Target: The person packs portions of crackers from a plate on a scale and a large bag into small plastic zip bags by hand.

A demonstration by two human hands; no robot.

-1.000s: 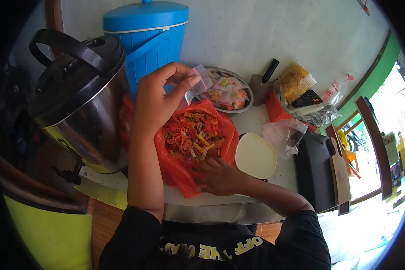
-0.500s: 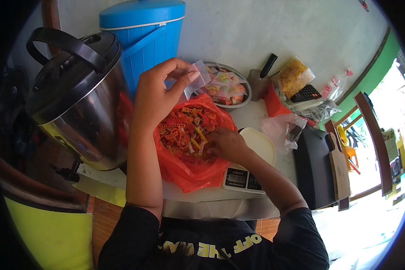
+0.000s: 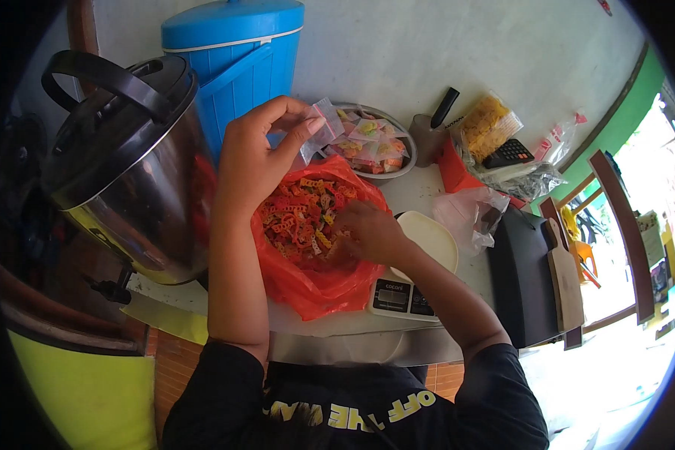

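Observation:
My left hand (image 3: 266, 146) is raised above the back of a red plastic bag (image 3: 319, 292). Thumb and fingers pinch a small clear zip bag (image 3: 322, 129). Inside the red bag lie many loose snack pieces (image 3: 304, 214), wheel- and ladder-shaped, in red, orange and yellow. Over the right side of this heap is my right hand (image 3: 371, 234), fingers pointing down at the pieces. Motion smears its fingertips, so whether they hold any pieces is unclear. A white kitchen scale (image 3: 431, 244) stands beside the red bag, partly beneath my right forearm.
Behind the red bag, a metal bowl (image 3: 411, 154) holds several filled packets. A steel drink dispenser (image 3: 139, 210) and a blue cooler (image 3: 251, 82) stand left. At right are a red box (image 3: 454, 169) with a calculator (image 3: 508, 154), a clear plastic bag (image 3: 472, 217) and a black case (image 3: 525, 277).
My right hand has shifted slightly left and up over the snack pieces and its fingers look more blurred. My left hand keeps its pinch on the small zip bag.

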